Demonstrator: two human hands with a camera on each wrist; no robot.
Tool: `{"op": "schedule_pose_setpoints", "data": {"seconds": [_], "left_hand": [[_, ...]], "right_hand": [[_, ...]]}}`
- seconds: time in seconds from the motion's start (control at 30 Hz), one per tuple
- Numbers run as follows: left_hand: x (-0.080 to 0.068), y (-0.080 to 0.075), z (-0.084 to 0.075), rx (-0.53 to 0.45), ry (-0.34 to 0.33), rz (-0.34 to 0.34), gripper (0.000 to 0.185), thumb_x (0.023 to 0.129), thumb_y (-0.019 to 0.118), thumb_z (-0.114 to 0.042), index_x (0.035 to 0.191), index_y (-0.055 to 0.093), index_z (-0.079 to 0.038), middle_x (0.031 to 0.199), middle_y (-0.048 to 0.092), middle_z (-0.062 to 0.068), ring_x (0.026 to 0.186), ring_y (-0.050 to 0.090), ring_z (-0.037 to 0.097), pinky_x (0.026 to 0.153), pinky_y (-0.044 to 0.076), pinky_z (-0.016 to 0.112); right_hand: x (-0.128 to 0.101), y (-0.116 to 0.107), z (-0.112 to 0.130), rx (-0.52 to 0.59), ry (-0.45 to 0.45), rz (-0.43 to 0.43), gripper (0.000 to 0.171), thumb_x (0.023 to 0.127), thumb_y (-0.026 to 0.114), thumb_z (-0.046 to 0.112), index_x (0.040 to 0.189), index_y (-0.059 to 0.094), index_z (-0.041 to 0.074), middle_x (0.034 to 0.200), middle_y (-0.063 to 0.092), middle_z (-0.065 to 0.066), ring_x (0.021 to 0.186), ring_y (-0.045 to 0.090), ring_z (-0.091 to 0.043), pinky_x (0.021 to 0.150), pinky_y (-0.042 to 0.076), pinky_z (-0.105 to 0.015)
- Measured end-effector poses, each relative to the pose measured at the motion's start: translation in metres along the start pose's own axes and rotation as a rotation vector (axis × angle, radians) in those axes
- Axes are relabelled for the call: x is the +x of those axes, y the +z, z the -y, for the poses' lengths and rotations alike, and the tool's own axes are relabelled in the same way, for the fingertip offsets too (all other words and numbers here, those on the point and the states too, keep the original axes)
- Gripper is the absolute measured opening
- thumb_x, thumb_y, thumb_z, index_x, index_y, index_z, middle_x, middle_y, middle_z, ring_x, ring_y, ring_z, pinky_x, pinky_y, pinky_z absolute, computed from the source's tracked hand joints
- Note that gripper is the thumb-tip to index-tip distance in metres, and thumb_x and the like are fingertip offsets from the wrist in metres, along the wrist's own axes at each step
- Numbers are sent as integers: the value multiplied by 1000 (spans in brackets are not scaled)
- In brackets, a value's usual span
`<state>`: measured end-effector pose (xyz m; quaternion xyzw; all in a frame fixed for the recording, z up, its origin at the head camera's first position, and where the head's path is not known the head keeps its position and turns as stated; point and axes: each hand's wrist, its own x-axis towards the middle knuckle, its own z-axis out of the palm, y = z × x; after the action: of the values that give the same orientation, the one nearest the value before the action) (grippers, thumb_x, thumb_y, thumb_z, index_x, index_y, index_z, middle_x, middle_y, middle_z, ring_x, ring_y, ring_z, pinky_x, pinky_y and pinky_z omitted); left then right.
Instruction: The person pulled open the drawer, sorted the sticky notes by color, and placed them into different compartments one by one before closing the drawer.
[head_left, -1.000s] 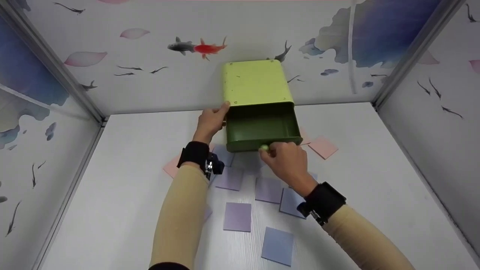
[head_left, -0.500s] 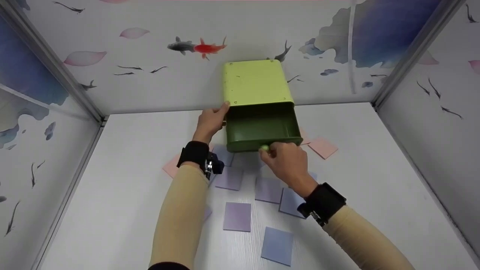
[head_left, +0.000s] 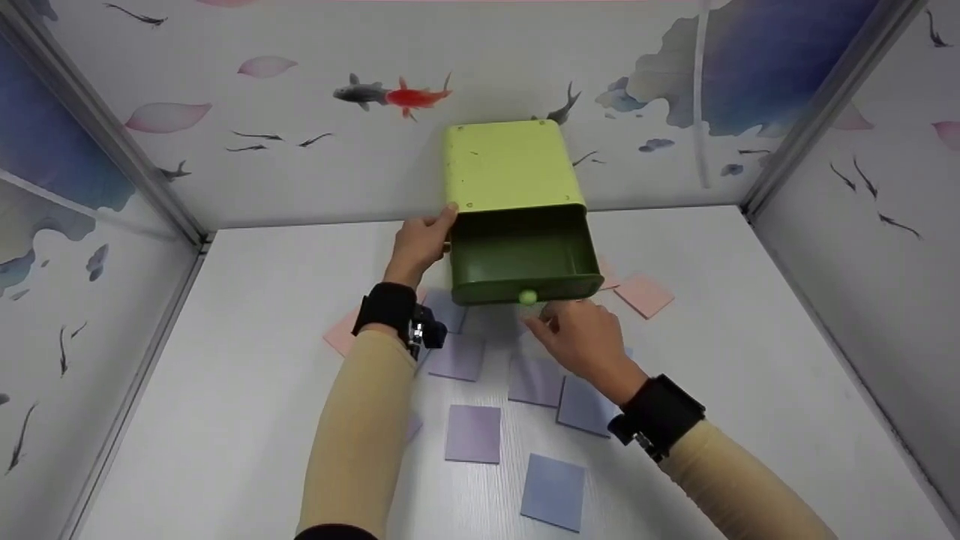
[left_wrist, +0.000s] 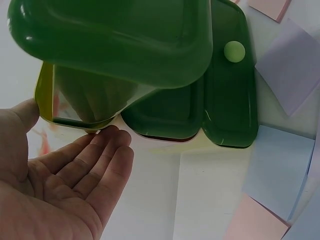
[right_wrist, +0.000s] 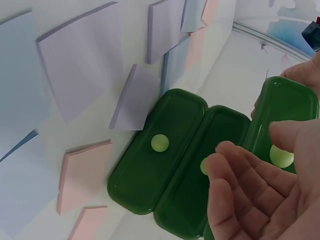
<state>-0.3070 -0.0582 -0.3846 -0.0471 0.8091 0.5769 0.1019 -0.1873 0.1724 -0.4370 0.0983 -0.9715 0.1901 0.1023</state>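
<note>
Head view, left to right. Pink note (head_left: 341, 332) at mid-left. Left hand (head_left: 421, 244) left of centre: fingers relaxed against the side of the yellow-green cabinet (head_left: 514, 165), thumb on its top edge, no wrapped grip; looks like it's steadying the body. Purple note (head_left: 473, 434) lower centre. Cabinet upper centre, top drawer (head_left: 525, 259) pulled well out toward the bottom of the frame. Change: half a second ago the right hand was pinching the knob (head_left: 528, 298); now it's off and the knob shows fully. Drawer hasn't visibly moved, so I'd call the pull done and the drawer holding unaided. Blue note (head_left: 553, 491) at bottom centre. Right hand (head_left: 583, 334) just below-right of knob, fingers loosely curled, nothing held.
</note>
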Motion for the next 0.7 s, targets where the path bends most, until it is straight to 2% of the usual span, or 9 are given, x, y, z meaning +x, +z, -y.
{"op": "schedule_pose_setpoints", "data": {"seconds": [0.2, 0.37, 0.5, 0.7], "left_hand": [[2, 0, -1, -27, -45, 14, 59, 96, 51, -55, 126, 58, -4, 127, 58, 12, 114, 61, 26, 96, 49, 34], [2, 0, -1, -16, -48, 18, 64, 96, 50, -56, 133, 55, -5, 131, 57, 11, 118, 60, 27, 99, 48, 35], [2, 0, 0, -11, -31, 14, 61, 96, 50, -56, 129, 57, -5, 127, 59, 11, 113, 62, 25, 96, 49, 35], [2, 0, 1, -23, -14, 9, 53, 96, 50, -55, 110, 60, -5, 119, 60, 11, 108, 62, 22, 93, 50, 35]], "right_hand": [[-10, 4, -17, -31, 10, 90, 17, 90, 69, 28, 88, 76, 13, 71, 69, -2, 58, 60, -18, 49, 45, -31], [-19, 6, -31, -32, 48, 196, 14, 88, 71, 22, 93, 76, 10, 77, 69, -3, 66, 61, -18, 55, 49, -34], [-27, 9, -41, -25, 56, 250, 15, 86, 73, 19, 96, 76, 8, 82, 70, -4, 74, 64, -20, 62, 53, -38], [-39, 12, -53, 7, 54, 329, 21, 86, 73, 17, 103, 74, 5, 95, 72, -8, 89, 67, -24, 74, 55, -43]]}}
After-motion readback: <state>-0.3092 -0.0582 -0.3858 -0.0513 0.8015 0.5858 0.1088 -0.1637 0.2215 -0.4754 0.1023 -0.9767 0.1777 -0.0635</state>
